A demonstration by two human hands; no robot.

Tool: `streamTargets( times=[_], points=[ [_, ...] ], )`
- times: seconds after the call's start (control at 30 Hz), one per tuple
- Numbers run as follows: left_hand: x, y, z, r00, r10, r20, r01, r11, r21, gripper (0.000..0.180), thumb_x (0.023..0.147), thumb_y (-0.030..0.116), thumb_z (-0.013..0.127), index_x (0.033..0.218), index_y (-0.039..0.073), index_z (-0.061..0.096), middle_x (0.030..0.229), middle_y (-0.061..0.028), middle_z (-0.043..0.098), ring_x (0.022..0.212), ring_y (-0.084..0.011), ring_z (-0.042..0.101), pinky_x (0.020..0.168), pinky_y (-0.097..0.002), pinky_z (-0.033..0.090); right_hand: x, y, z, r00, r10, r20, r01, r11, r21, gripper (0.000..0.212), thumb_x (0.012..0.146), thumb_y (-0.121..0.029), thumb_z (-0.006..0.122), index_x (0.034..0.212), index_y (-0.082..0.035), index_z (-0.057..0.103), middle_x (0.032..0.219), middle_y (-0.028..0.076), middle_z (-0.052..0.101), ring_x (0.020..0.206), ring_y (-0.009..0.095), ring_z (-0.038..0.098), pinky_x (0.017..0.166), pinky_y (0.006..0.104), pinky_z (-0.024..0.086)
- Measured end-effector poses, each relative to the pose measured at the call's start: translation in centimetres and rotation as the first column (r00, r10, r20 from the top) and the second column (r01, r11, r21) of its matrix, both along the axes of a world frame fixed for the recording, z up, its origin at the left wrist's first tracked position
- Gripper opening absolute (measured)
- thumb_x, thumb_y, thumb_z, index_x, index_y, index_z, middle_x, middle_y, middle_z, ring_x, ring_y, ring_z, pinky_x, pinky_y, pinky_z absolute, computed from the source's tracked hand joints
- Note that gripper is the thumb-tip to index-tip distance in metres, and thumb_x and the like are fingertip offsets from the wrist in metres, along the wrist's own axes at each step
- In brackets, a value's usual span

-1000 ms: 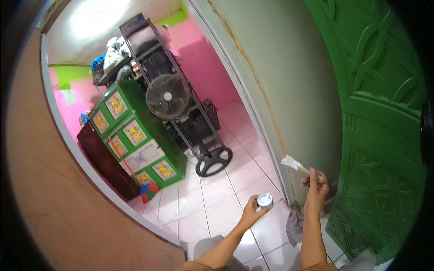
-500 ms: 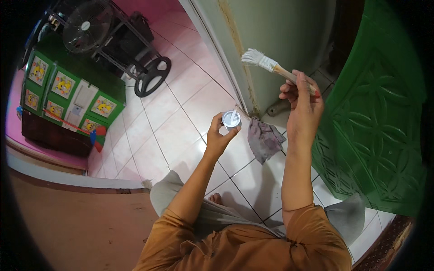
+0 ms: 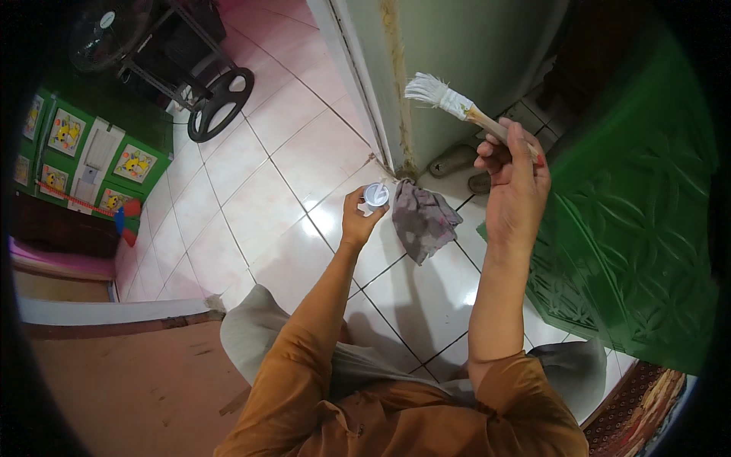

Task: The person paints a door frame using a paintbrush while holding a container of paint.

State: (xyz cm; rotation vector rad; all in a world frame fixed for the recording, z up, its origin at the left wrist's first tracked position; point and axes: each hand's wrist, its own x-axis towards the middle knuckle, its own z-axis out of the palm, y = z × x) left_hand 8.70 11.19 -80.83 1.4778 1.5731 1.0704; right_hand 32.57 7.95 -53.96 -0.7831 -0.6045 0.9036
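Observation:
My left hand [image 3: 359, 217] is wrapped round a small cup of white paint [image 3: 376, 195], held upright above the tiled floor. Higher up and to the right, my right hand [image 3: 518, 179] grips a paintbrush [image 3: 487, 122] by its wooden handle. White paint coats the bristles, which point up and left, apart from the pale green wall [image 3: 472, 53] behind them. A blotchy grey-purple rag [image 3: 423, 221] lies on the floor just right of the cup, at the foot of the wall's edge.
A green patterned plastic panel [image 3: 624, 251] stands close on my right. Dark sandals [image 3: 452, 161] lie behind the rag. To the far left are a standing fan [image 3: 110, 30], its black base [image 3: 221, 105] and a green drawer cabinet [image 3: 103, 152]. A brown patterned mat [image 3: 640, 407] lies lower right.
The view has shifted, so the fan and cabinet sit further left. My left hand with the cup appears slightly left and lower. The brush stays raised in my right hand, nearly unmoved.

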Motion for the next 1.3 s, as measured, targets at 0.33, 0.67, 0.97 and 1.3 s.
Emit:
streamTargets(
  times=[0.33,0.67,0.97,1.3],
  points=[
    [-1.4,1.6,-8.0,0.999,0.050,-0.003,-0.050,0.998,-0.046,0.066,0.076,0.018,0.088,0.133,0.004,0.057,0.125,-0.0100,0.058,0.113,-0.0223,0.057,0.090,-0.0372,0.052,0.4,1.5,-4.4,0.984,0.161,-0.074,-0.166,0.983,-0.076,0.021,0.100,-0.019,0.069,0.110,0.000,0.070,0.091,0.009,0.072,0.077,0.017,0.069,0.065,0.0287,0.053],
    [-0.3,4.1,-10.0,0.998,0.037,-0.046,-0.039,0.999,-0.036,0.067,0.072,0.020,0.089,0.129,0.001,0.060,0.120,-0.0127,0.064,0.109,-0.0255,0.060,0.095,-0.0393,0.052,-0.8,3.6,-12.7,0.941,0.278,0.194,-0.199,0.916,-0.350,0.022,0.099,-0.017,0.072,0.112,0.000,0.071,0.091,0.008,0.072,0.079,0.013,0.068,0.064,0.0241,0.051],
    [0.8,5.7,-10.8,0.997,0.064,-0.032,-0.066,0.995,-0.073,0.070,0.072,0.021,0.090,0.132,0.001,0.059,0.118,-0.0138,0.066,0.101,-0.0259,0.062,0.092,-0.0382,0.052,-3.5,4.3,-22.1,0.960,0.278,-0.028,-0.251,0.815,-0.523,0.028,0.098,-0.022,0.074,0.115,0.000,0.070,0.083,0.003,0.067,0.069,0.008,0.061,0.060,0.0221,0.048],
    [1.0,6.1,-11.3,0.999,0.042,0.022,-0.040,0.994,-0.099,0.087,0.074,0.017,0.089,0.147,-0.001,0.046,0.124,-0.0150,0.063,0.108,-0.0261,0.062,0.096,-0.0384,0.052,-6.1,4.2,-28.1,0.937,0.346,0.036,-0.276,0.802,-0.529,0.028,0.098,-0.018,0.073,0.121,-0.002,0.069,0.088,0.003,0.068,0.073,0.010,0.061,0.065,0.0242,0.051]
  ],
)
